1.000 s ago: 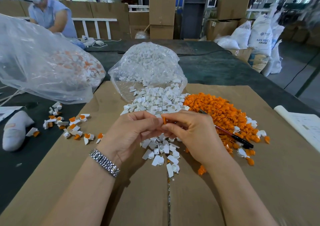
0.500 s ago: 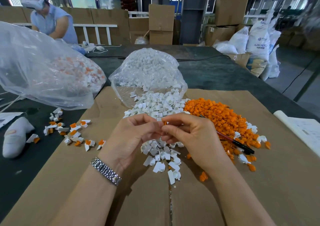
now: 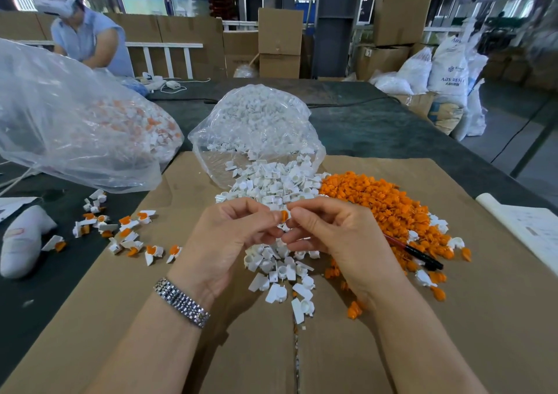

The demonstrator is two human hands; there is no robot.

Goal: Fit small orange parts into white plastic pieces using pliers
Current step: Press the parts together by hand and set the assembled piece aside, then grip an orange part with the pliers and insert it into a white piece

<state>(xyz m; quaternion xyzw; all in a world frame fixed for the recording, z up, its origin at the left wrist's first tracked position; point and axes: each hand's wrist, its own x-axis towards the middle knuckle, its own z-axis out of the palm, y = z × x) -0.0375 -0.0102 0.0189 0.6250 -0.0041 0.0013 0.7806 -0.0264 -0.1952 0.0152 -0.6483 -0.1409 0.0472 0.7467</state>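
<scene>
Since a second earlier, both hands had lifted slightly and the orange part [image 3: 284,215] had turned to show more of itself between the fingertips. At center frame, the left hand [image 3: 232,239] and right hand [image 3: 335,236] met fingertip to fingertip, together pinching the orange part and a white piece [image 3: 289,212] that was mostly hidden behind the fingers; whether the two parts were joined could not be told. A metal watch [image 3: 182,302] circled the left wrist. Below the hands, loose white pieces [image 3: 280,270] lay scattered on cardboard [image 3: 453,318] covering the worktop [image 3: 377,128]. Just above the hands, more white pieces spilled from an open clear bag [image 3: 256,128]. To the right of that spill sat an orange pile [image 3: 380,203], touching the white heap at its left edge. A pen [image 3: 416,253] with a red shaft and black tip lay on the pile's lower right side, its upper end hidden behind the right hand. At middle left, finished white-and-orange pieces [image 3: 120,230] lay strewn across the cardboard's edge and the dark worktop. A large clear bag [image 3: 75,122] holding white and orange pieces filled the left of the frame, with a white glove [image 3: 21,239] below it. At upper left, a person [image 3: 84,34] in a blue top wore a white headset. Paper [image 3: 531,227] lay at the right edge.
</scene>
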